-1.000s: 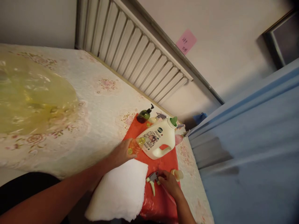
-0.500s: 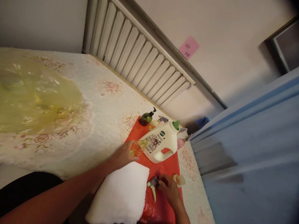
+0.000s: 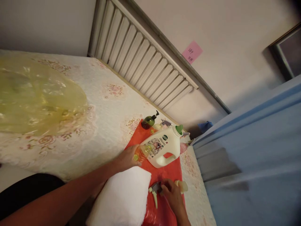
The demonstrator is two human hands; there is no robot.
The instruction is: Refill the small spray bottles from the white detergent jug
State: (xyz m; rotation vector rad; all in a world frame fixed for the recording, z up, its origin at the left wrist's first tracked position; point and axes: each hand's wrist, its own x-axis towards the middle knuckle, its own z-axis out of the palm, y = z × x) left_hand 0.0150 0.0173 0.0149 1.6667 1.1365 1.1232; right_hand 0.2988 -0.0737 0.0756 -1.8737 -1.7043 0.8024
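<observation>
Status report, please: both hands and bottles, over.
Left hand grips small yellow bottle. Right hand on spray trigger head. White detergent jug lies beside bottle.

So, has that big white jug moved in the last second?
No. The white detergent jug lies just as close to the green pump bottle on the red mat; only the view shifted.

My feed shows 2 hands, both bare. The left hand leads back into a long bare forearm, uncovered right to the frame's edge. The right hand shows its back and knuckles, with a short stretch of bare wrist behind it. Beneath the left arm, in the bottom left corner, I make out a rounded patch of plain black cloth. I cannot tell which garment it is.
</observation>
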